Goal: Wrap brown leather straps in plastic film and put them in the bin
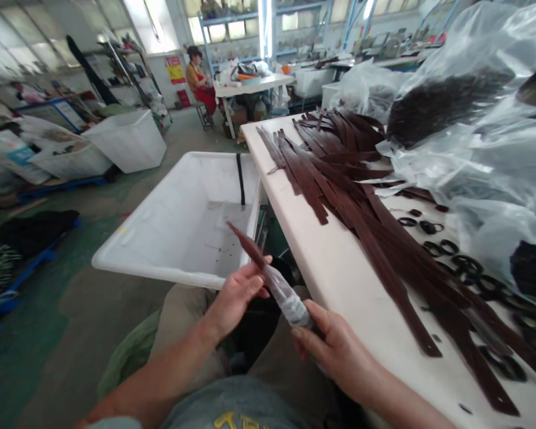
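In front of my lap I hold a dark brown strap (249, 244), its pointed end tilted up and away over the bin. My left hand (239, 293) pinches the strap near its middle between thumb and fingers. A crumpled clear plastic sleeve (290, 302) wraps the nearer part of the strap. My right hand (333, 339) is closed around the lower end of that sleeve. What lies inside my right fingers is partly hidden. To the right, many similar brown straps (348, 208) lie in a loose pile on the white table (290, 223).
A large white bin (138, 229) with small scraps inside stands ahead, close to the table's left edge. Black rings (467, 268) and clear plastic bags (482, 149) lie along the table's right side. A seated person (199, 80) is at a far table. More white bins (127, 140) stand at left.
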The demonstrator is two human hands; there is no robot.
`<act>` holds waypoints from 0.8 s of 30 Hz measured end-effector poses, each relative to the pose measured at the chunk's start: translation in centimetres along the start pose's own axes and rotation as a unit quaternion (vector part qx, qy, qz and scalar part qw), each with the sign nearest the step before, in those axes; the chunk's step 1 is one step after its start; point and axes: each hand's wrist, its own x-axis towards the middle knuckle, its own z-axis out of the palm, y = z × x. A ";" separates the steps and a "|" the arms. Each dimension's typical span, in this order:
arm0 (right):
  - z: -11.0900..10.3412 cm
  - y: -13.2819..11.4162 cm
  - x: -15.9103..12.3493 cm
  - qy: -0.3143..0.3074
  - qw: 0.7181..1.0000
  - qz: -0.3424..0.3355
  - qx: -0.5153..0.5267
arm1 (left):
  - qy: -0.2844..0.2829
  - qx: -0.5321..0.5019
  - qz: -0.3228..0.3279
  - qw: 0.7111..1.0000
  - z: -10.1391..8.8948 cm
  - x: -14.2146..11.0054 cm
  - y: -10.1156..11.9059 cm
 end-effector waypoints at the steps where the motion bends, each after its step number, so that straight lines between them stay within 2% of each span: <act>1: 0.2 0.2 0.0 0.007 1.000 0.001 -0.005 | -0.018 -0.010 -0.012 1.000 0.4 -0.1 -0.7; 2: 0.4 0.5 0.1 0.011 1.000 0.000 -0.013 | -0.013 -0.031 -0.024 0.999 0.7 -0.2 -1.4; 5: 0.6 1.3 0.0 0.027 0.999 -0.019 -0.030 | 0.078 -0.128 -0.041 0.988 1.6 -0.4 -3.1; 6: 0.6 1.6 0.0 0.034 0.999 -0.025 -0.030 | 0.082 -0.148 -0.041 0.985 1.9 -0.6 -3.4; 7: 0.6 1.8 0.0 0.039 0.998 -0.029 -0.028 | 0.057 -0.153 -0.045 0.986 2.2 -0.9 -3.7; 10: 0.8 2.4 0.0 0.036 0.998 -0.044 -0.027 | -0.083 -0.097 -0.072 0.989 3.4 -2.3 -4.4; 11: 0.8 2.4 0.1 0.031 0.998 -0.045 -0.034 | -0.101 -0.074 -0.080 0.989 3.8 -2.8 -4.6; 12: 0.9 2.5 0.1 0.025 0.998 -0.044 -0.045 | -0.099 -0.054 -0.076 0.991 4.1 -3.1 -4.7; 15: 0.8 2.1 0.0 0.014 0.996 -0.024 -0.090 | -0.035 -0.029 -0.019 0.999 4.1 -3.0 -4.4; 18: 0.4 1.2 -0.3 -0.012 0.993 -0.007 -0.119 | 0.015 -0.077 0.014 0.997 2.8 -1.9 -2.9; 20: 0.2 0.5 -0.5 -0.048 0.992 -0.004 -0.120 | 0.051 -0.107 0.030 0.993 1.4 -0.9 -1.2; 22: 0.0 -0.1 -0.6 -0.082 0.991 -0.010 -0.107 | 0.097 -0.104 0.059 0.988 -0.5 0.5 1.5; 24: 0.0 -0.5 -0.6 -0.101 0.990 -0.014 -0.094 | 0.147 -0.075 0.098 0.981 -3.1 2.7 5.4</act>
